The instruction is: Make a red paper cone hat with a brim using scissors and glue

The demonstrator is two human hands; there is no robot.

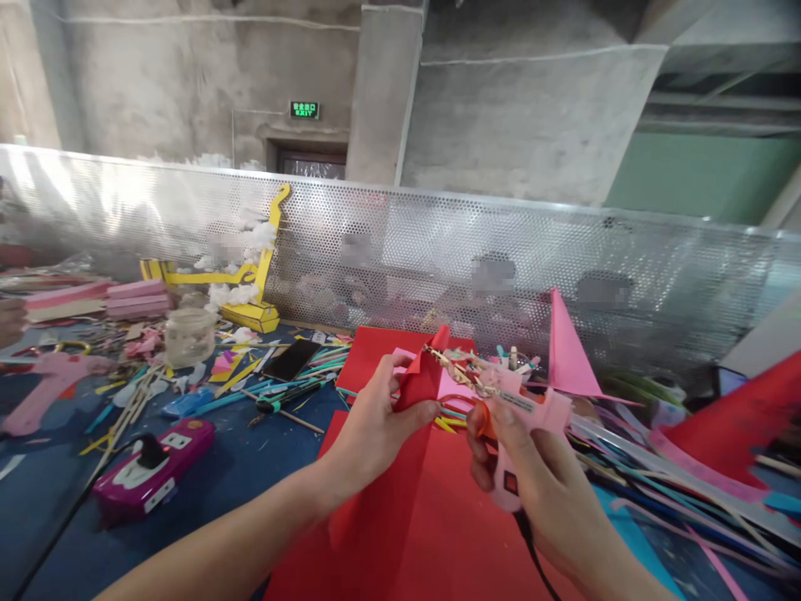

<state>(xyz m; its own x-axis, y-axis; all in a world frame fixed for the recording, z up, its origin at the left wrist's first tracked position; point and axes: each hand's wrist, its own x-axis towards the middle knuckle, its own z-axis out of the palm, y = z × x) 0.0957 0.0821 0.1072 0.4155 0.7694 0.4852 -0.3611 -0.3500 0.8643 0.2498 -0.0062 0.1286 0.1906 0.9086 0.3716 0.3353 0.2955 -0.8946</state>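
My left hand [375, 426] pinches a folded piece of red paper [420, 380], thumb and fingers closed on its edge. My right hand [538, 476] grips a pink glue gun [526, 417] by the handle, its nozzle pointing left toward the red paper's top corner. A black cord [531, 551] drops from the gun's handle. Both hands hover over a large red sheet [431, 517] lying on the blue table.
A pink paper cone [566, 346] stands behind the gun. A magenta power strip [153, 472], a black phone [291, 359], a glass jar [188, 335], a yellow cardboard model [250, 284] and scattered coloured sticks lie left. A perforated metal screen [626, 267] backs the table, people behind it.
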